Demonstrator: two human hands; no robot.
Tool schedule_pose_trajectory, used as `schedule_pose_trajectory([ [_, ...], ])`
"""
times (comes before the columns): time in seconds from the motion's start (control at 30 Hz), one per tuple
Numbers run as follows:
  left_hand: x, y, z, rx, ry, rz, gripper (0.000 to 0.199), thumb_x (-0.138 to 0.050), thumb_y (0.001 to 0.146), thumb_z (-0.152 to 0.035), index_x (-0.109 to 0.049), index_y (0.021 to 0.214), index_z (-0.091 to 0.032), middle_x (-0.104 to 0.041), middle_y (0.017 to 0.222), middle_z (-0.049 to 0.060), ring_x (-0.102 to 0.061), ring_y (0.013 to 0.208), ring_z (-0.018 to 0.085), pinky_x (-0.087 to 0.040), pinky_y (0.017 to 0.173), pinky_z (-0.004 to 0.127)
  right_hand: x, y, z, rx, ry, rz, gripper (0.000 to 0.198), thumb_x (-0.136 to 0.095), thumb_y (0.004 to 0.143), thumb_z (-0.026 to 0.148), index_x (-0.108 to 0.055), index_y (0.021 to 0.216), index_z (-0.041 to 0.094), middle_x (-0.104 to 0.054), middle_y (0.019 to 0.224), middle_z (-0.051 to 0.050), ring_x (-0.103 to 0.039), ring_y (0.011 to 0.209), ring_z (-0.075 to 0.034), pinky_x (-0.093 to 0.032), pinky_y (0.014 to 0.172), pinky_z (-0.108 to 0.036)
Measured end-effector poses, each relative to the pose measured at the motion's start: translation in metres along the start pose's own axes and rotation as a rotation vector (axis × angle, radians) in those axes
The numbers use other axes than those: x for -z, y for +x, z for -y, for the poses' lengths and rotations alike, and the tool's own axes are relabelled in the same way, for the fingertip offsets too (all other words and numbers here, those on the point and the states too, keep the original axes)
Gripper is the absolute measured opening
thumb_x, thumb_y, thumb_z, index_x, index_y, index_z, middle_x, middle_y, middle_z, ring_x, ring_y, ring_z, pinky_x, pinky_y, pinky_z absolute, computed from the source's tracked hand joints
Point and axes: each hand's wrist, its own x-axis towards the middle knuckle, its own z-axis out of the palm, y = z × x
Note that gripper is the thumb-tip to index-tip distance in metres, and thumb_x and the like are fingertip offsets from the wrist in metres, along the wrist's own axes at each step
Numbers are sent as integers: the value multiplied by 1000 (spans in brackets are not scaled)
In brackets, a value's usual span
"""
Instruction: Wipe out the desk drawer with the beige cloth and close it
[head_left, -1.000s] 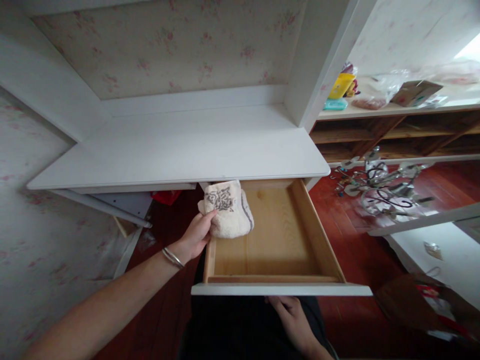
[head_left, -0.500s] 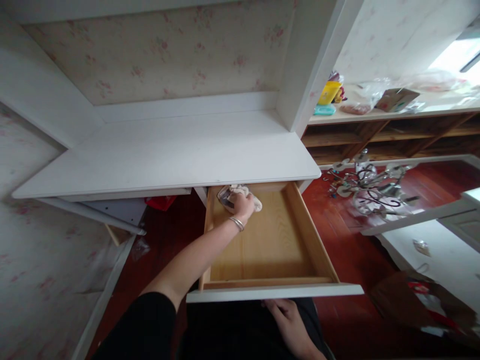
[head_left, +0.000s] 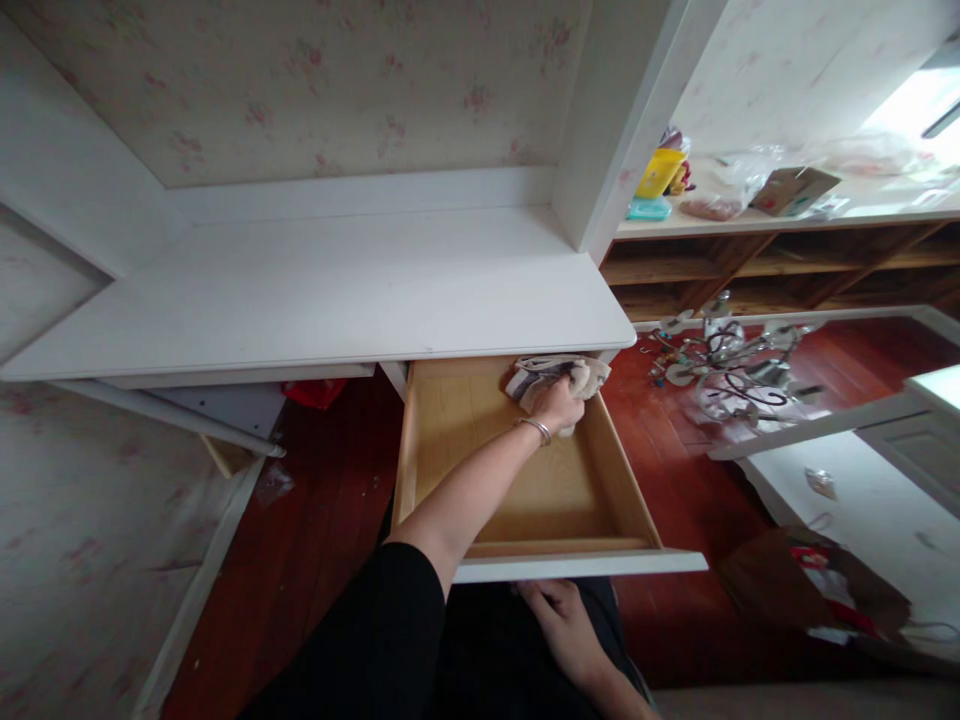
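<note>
The wooden drawer stands open, its wiping apparently unfinished, as the left hand clutches a bunched terry towel at one o'clock inside; the right hand, near six o'clock, hides its grip.

From afar I count one left hand, one right hand, one cloth and one open drawer near centre, one tabletop, one chandelier at right.

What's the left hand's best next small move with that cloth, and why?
I'd probably draw the cloth toward the front of the drawer: the left hand grips it near the back right corner, leaving little room farther back or right, with more room nearer the person.
</note>
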Motion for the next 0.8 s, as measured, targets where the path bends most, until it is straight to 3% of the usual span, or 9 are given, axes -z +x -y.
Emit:
schedule_pose_trajectory([
  [0.13,-5,-12,1,-81,31,42,46,-55,80,-22,-55,126,-20,-66,115,10,-60,106,24,-46,88,30,0,0,0,-2,-16,2,45,-48,92,51,-69,72,17,-69,74,-3,-62,78,-22,-44,75,-28],
  [0.27,-11,-43,3,-144,36,157,41,-59,76,-23,-61,117,-22,-69,107,10,-63,99,24,-47,79,29,2,1,2,7,-26,-3,46,-48,92,52,-69,69,18,-69,73,-3,-62,79,-23,-45,76,-28],
  [0.47,-13,-98,-3,-347,186,535,43,-60,69,-22,-62,112,-21,-69,104,11,-64,92,27,-48,68,32,2,2,6,26,-89,-41,54,-47,90,59,-71,66,17,-68,69,-4,-60,72,-21,-47,71,-28],
  [0.57,-8,-113,-9,-466,297,712,38,-57,67,-20,-63,104,-19,-69,102,10,-64,91,27,-48,66,32,2,1,10,34,-112,-55,56,-47,88,61,-71,65,17,-66,64,-4,-59,68,-20,-48,69,-28],
  [0.8,22,-116,-2,-565,439,852,27,-56,76,-29,-65,100,-20,-69,100,7,-63,88,22,-47,70,29,1,-3,13,13,-128,-59,58,-46,88,64,-71,67,16,-66,66,-4,-58,68,-20,-48,67,-27],
])
